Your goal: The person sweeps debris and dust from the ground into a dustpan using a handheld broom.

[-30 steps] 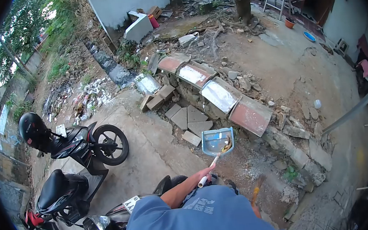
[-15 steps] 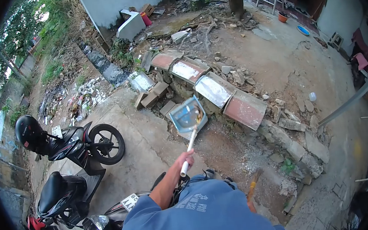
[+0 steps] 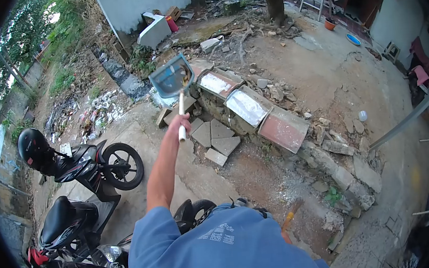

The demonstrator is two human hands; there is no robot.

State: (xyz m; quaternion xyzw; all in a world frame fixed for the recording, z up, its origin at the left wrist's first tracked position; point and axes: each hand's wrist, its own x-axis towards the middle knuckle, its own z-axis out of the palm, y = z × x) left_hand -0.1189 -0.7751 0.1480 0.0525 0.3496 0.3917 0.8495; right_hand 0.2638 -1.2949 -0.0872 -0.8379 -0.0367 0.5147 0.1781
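Note:
My left hand (image 3: 179,127), arm stretched forward, is closed around the pale handle of a blue dustpan (image 3: 170,77). The pan is raised in front of the low wall's far end, with some brownish debris in it. Low at my right side, a broom (image 3: 288,219) with an orange-yellow handle and brown bristles sticks out past my blue shirt. My right hand (image 3: 286,237) grips it near the shirt's edge and is mostly hidden.
Grey paving blocks (image 3: 212,134) lie on the ground ahead. A low broken wall with tiles (image 3: 246,105) and rubble runs rightward. Parked motorbikes (image 3: 82,168) stand on the left. Scattered litter (image 3: 95,114) lies beside a ditch (image 3: 122,75). A tree trunk (image 3: 275,1) rises behind.
My left hand has carried the dustpan forward, up and to the left, away from the paving blocks, which now show. The broom has shifted slightly left in view.

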